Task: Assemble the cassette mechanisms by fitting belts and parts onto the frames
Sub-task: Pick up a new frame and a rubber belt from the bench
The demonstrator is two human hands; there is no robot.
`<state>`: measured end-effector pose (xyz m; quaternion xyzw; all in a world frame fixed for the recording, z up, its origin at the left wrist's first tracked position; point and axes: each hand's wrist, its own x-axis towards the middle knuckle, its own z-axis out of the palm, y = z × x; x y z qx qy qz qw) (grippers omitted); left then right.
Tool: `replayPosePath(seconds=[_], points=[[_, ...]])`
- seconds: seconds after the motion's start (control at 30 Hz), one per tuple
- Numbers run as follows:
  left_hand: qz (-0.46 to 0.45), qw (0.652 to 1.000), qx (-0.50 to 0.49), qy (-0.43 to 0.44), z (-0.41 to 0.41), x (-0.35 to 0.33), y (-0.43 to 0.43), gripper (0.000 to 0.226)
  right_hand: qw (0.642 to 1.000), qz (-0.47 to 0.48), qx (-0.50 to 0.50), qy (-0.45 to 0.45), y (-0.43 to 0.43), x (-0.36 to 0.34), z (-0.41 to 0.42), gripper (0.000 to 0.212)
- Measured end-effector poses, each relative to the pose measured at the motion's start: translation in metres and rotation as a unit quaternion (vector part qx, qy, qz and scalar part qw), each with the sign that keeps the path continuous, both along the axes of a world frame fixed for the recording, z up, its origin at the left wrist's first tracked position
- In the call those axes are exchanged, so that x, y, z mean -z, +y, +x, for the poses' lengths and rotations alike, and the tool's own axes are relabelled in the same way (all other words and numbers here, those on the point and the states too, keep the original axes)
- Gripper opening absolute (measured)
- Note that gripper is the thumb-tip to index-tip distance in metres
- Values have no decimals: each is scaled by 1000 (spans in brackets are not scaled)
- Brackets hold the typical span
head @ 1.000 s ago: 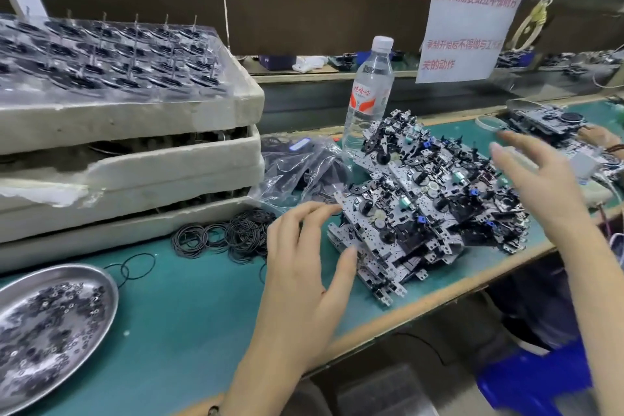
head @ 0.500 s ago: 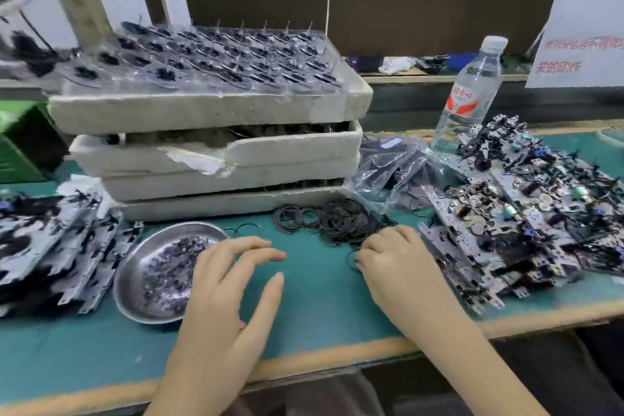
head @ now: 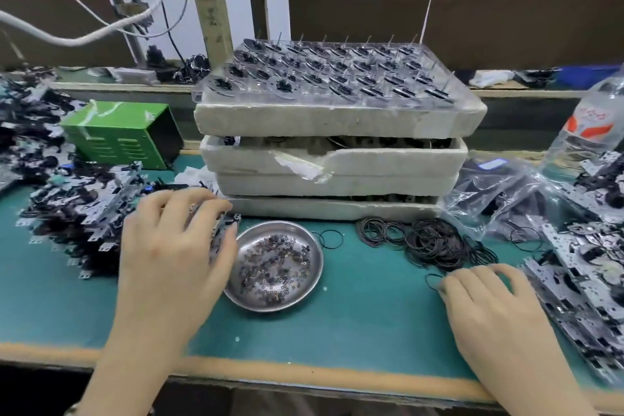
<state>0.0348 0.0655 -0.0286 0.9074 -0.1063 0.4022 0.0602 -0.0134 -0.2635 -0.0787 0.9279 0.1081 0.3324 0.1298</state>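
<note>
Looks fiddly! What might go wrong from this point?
The left hand grips a frame right at the rim of the metal dish; a bump might scatter its tiny parts. The right hand seems to pinch one belt beside the tangled belt pile, so extras may snag along.

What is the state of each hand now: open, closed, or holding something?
Left hand: closed, gripping a frame by the left pile.
Right hand: closed, fingertips pinching a black belt on the mat.
</note>
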Motion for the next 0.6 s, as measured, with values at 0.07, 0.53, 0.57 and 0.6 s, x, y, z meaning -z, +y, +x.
replayPosePath(seconds=[0.07,0.53,0.57,0.6], points=[[4,997,-82,5,12,-8,13,30,997,74,-16,7,8,-2,-1,19],[57,991,-118,19,37,-19,39,23,940,284,-160,104,64,-3,10,25],[22,992,-116,34,37,-22,41,22,939,283,-164,103,67,-1,11,25],[-26,993,-106,50,36,-25,43,23,940,281,-168,102,68,1,13,25]])
